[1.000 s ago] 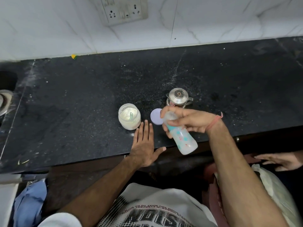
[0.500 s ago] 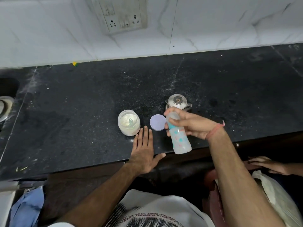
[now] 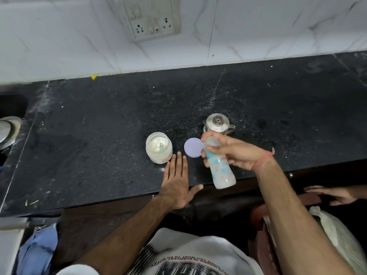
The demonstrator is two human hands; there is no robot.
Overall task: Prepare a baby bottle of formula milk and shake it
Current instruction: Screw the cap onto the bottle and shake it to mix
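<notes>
My right hand [image 3: 236, 154] grips a baby bottle [image 3: 221, 172] near its capped top, above the counter's front edge. The bottle carries teal and pink prints and holds milky white liquid; its base points toward me. My left hand [image 3: 177, 179] lies flat on the black counter [image 3: 99, 135], fingers straight, just below an open jar of white formula powder [image 3: 159, 146] with a pale green scoop in it. The jar's round lilac lid [image 3: 193, 149] lies flat between the jar and the bottle.
A small steel kettle with a lid [image 3: 217, 123] stands behind my right hand. A steel sink rim [image 3: 8, 132] sits at the far left. Another person's hand [image 3: 329, 194] rests at the lower right beside a white bag [image 3: 337, 239]. A wall socket [image 3: 153, 18] is above.
The bottle in my right hand has swung from a slanted pose to nearly upright and back to a slant, shifting slightly. My left hand has stayed flat on the counter.
</notes>
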